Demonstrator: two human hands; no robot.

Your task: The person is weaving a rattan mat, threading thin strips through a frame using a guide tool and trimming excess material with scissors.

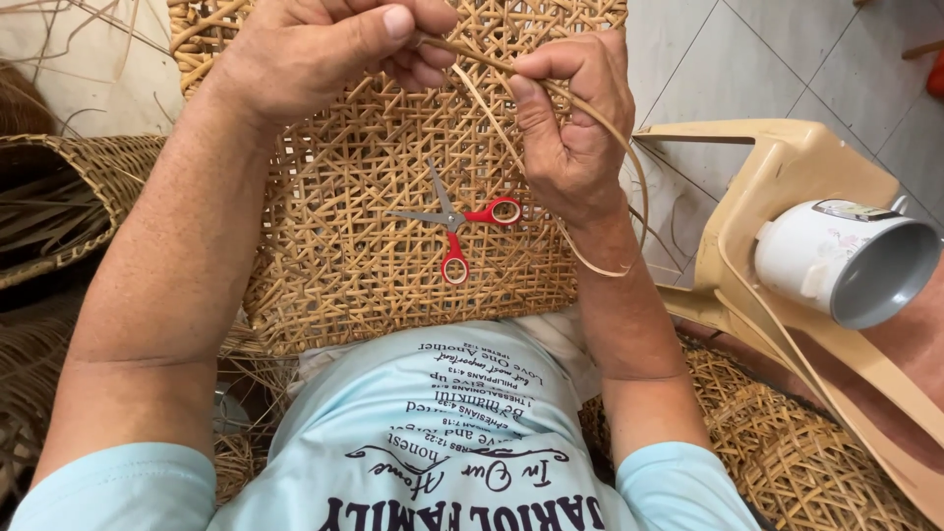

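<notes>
Nearest the camera, a pale blue printed shirt is seen, with both forearms reaching out over the lap. Resting against the lap and tilted up is a woven cane panel, its open lattice filling the middle of the view. A small pair of red-handled scissors is laid flat on the weave, blades part open, touched by neither hand.

Further up, the right hand is closed on a flat rattan strip, pinched between thumb and fingers; from there the strip is carried in a wide loop round the wrist, its loose end hanging beside the forearm. The left hand is curled shut at the upper edge of the panel, thumb pressed down where the other end of the strip is held.

The strip is judged light, springy and thin: it bends in a smooth curve without kinking, though a sharp fold would likely crack it. It is best taken close to the working end, flat face between thumb and forefinger, so twisting is checked. The panel looks stiff but light.

Off to the right, a beige plastic chair and a white enamel mug lying on its side are seen; to the left, more woven baskets; beyond, a tiled floor.
</notes>
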